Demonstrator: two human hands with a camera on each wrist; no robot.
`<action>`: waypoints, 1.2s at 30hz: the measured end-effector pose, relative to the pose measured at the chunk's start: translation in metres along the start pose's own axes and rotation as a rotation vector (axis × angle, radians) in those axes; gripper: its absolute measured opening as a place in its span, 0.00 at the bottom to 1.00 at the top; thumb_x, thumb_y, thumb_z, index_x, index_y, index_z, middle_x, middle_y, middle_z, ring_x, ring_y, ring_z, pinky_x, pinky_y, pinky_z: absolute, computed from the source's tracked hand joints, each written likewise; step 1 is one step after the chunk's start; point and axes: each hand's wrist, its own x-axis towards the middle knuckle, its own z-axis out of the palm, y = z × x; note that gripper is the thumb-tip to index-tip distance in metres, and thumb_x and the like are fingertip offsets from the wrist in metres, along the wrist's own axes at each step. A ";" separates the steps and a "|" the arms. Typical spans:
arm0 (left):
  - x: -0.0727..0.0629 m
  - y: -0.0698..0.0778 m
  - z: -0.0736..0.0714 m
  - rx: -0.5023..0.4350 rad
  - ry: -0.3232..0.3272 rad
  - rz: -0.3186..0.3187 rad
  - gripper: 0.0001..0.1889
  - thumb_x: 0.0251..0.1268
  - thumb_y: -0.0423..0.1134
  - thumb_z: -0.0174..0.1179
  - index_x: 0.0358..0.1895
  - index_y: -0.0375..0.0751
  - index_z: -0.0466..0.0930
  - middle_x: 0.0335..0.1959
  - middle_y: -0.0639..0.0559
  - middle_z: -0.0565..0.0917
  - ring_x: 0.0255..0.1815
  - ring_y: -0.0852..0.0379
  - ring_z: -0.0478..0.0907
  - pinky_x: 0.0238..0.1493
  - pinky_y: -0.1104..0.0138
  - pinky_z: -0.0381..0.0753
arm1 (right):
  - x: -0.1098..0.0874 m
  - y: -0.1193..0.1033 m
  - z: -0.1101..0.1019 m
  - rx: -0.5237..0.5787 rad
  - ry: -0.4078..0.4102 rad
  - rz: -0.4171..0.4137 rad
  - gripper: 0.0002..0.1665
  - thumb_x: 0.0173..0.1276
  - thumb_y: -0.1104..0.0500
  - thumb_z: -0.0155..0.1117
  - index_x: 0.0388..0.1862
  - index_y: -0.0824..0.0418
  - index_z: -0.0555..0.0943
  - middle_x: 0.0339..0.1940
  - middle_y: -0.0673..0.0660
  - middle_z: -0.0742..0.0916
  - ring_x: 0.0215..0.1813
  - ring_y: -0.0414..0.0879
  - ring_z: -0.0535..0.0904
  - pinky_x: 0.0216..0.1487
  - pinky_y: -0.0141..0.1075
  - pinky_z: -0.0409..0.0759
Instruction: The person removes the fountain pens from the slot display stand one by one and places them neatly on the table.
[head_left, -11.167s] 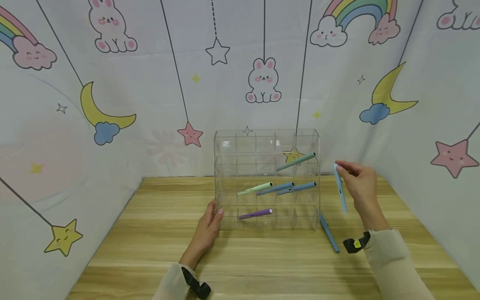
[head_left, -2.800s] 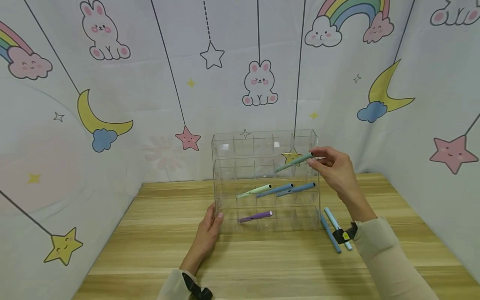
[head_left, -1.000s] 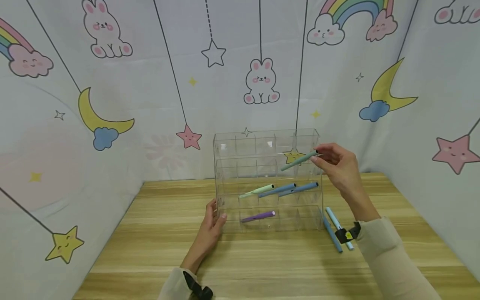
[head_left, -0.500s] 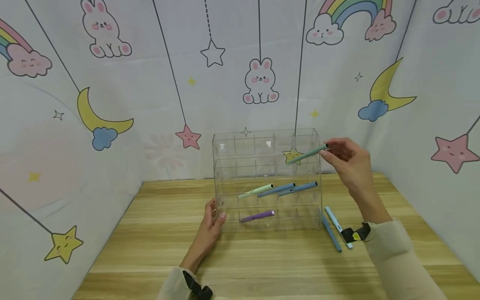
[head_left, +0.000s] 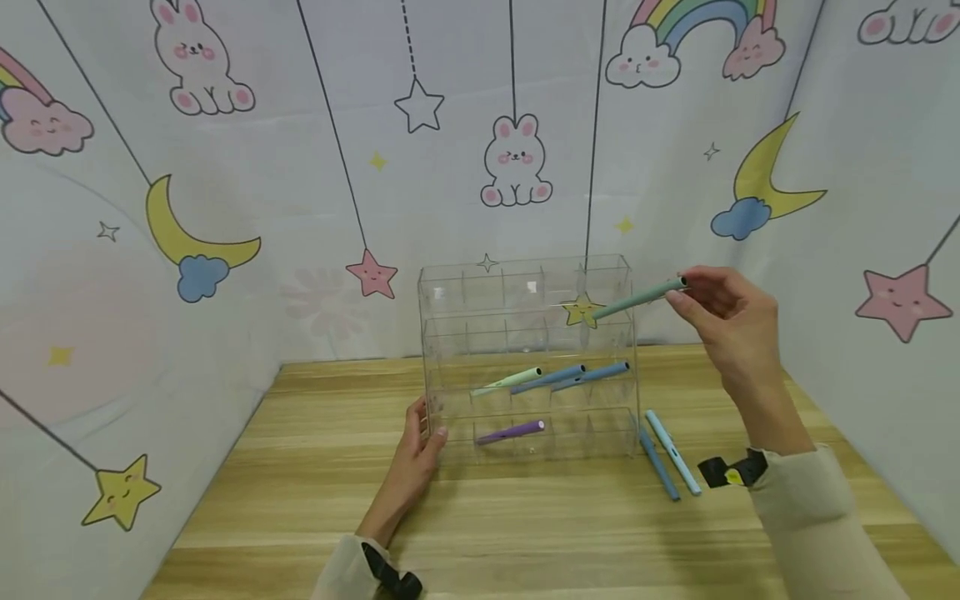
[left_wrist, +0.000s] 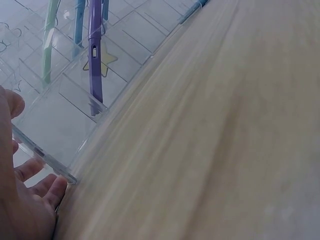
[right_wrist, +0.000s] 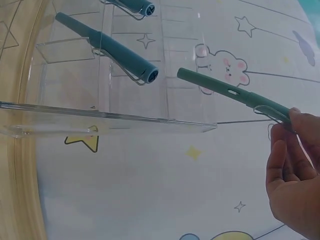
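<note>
A clear acrylic pen rack (head_left: 634, 367) with several tiers stands upright on the table. My left hand (head_left: 411, 462) grips its lower left side, thumb in front and fingers around the side panel. Pinched by its clip end, a dark green fountain pen (head_left: 641, 298) is in my right hand (head_left: 738, 333); its other end points down-left, near the rack's upper right part. Inside the rack lie a pale green pen (head_left: 507, 382), two blue pens (head_left: 600, 374) and, lower down, a purple pen (head_left: 512, 432). The right wrist view shows the green pen (right_wrist: 230, 92) apart from the rack.
On the wooden table (head_left: 525, 533), right of the rack, a blue pen (head_left: 660, 462) and a light blue pen (head_left: 673, 452) lie side by side. A white cartoon-printed curtain (head_left: 450, 192) surrounds the table at the back and sides.
My right hand has drawn the green pen out of the rack, up and to the right. Earlier it laid the light blue pen on the table. The left hand stays at the rack.
</note>
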 end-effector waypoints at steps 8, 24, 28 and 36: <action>0.000 -0.002 0.000 -0.001 0.006 -0.001 0.33 0.85 0.38 0.51 0.85 0.39 0.50 0.82 0.28 0.62 0.82 0.25 0.64 0.79 0.34 0.69 | -0.001 -0.007 -0.008 -0.011 0.028 -0.001 0.19 0.69 0.68 0.76 0.58 0.67 0.87 0.44 0.40 0.93 0.46 0.32 0.89 0.49 0.19 0.85; 0.001 -0.004 0.000 -0.006 0.009 0.005 0.33 0.85 0.38 0.52 0.85 0.39 0.52 0.80 0.29 0.65 0.81 0.26 0.66 0.78 0.34 0.70 | -0.008 -0.002 -0.030 -0.088 0.067 0.069 0.21 0.71 0.65 0.75 0.62 0.67 0.87 0.42 0.36 0.92 0.44 0.31 0.87 0.41 0.19 0.79; 0.000 -0.004 0.000 0.000 0.010 -0.002 0.33 0.84 0.39 0.52 0.85 0.39 0.52 0.80 0.29 0.65 0.81 0.27 0.67 0.78 0.35 0.70 | -0.010 0.003 -0.032 -0.125 0.071 0.090 0.21 0.72 0.64 0.75 0.62 0.67 0.87 0.41 0.34 0.92 0.43 0.30 0.86 0.40 0.19 0.79; 0.001 -0.004 0.000 0.002 0.012 -0.006 0.33 0.84 0.38 0.52 0.85 0.39 0.52 0.80 0.29 0.66 0.80 0.28 0.68 0.77 0.36 0.71 | -0.015 0.016 -0.038 -0.228 0.050 0.120 0.23 0.75 0.60 0.73 0.65 0.67 0.86 0.42 0.25 0.90 0.45 0.25 0.86 0.46 0.16 0.80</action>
